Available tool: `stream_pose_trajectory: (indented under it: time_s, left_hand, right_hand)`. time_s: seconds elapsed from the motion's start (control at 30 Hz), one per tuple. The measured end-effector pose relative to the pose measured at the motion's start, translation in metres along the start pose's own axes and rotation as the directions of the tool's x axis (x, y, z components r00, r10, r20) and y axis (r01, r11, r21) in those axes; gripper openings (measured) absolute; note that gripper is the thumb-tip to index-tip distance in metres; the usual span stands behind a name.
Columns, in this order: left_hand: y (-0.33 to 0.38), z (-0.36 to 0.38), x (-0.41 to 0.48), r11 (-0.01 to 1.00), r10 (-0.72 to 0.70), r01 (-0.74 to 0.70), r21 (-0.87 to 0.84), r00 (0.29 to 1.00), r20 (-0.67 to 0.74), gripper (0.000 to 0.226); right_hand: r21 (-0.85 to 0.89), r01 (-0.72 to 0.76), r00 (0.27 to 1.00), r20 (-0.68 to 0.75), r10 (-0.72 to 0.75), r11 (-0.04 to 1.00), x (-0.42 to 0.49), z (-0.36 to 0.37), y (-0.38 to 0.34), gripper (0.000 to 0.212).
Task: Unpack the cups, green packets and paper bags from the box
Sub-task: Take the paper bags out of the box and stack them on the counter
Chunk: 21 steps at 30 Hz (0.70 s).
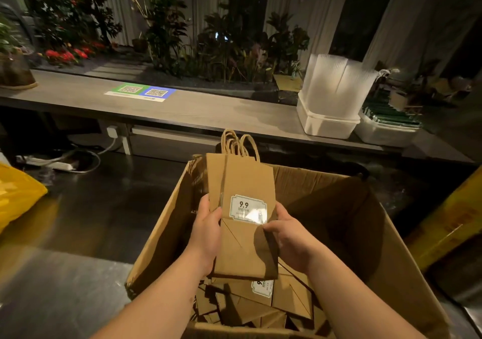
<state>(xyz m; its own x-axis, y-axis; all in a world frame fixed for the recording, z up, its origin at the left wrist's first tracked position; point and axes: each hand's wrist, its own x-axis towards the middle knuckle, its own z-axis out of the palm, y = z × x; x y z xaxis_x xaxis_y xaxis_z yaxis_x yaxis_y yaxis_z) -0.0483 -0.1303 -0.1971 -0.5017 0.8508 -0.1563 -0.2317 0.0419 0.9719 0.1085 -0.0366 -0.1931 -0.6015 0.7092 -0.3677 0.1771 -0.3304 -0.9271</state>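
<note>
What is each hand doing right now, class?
Left hand: grips the stack of folded paper bags, left edge.
Right hand: grips the same stack, right edge.

Remote feed, head camera. All I get of the person is two arms. Left hand [206, 230] bare. Right hand [289, 239] bare. Both forearms [167, 294] uncovered all the way to the bottom edge of the view. Fingers look short and rounded. Dim warm light; finer detail lost.
</note>
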Motion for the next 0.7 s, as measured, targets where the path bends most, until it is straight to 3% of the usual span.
stream_pose_trajectory:
  time_s: [0.13, 0.23, 0.37, 0.43, 0.57, 0.63, 0.7]
  left_hand:
    - [0.0, -0.002, -0.002, 0.993, 0.058, -0.057, 0.105, 0.998, 0.001, 0.032]
    - [0.019, -0.006, -0.008, 0.953, 0.182, -0.185, 0.239, 0.983, 0.033, 0.049]
    - [0.075, -0.03, -0.011, 0.837, 0.364, -0.386, 0.387, 0.922, 0.134, 0.058]
    - [0.098, -0.049, -0.011, 0.779, 0.436, -0.447, 0.44, 0.89, 0.132, 0.056]
    - [0.104, -0.087, -0.012, 0.777, 0.545, -0.512, 0.366, 0.839, 0.015, 0.048]
    - [0.092, -0.103, -0.01, 0.798, 0.552, -0.51, 0.322, 0.833, -0.047, 0.047]
    - [0.074, -0.116, -0.01, 0.834, 0.51, -0.478, 0.276, 0.859, -0.053, 0.052]
  right_hand:
    - [-0.02, -0.001, 0.999, -0.035, 0.001, 1.0, -0.001, 0.009, -0.005, 0.04]
    - [0.003, 0.06, 0.997, -0.056, -0.059, 0.998, -0.004, 0.022, -0.018, 0.035]
    - [0.191, 0.27, 0.963, -0.027, -0.27, 0.944, -0.011, 0.052, -0.055, 0.041]
    - [0.14, 0.424, 0.905, -0.02, -0.426, 0.895, -0.012, 0.073, -0.072, 0.043]
    - [-0.029, 0.655, 0.755, -0.02, -0.656, 0.755, -0.001, 0.12, -0.078, 0.042]
    - [-0.066, 0.675, 0.735, -0.032, -0.678, 0.735, 0.006, 0.138, -0.066, 0.042]
    - [-0.068, 0.646, 0.76, -0.029, -0.649, 0.76, 0.011, 0.147, -0.051, 0.042]
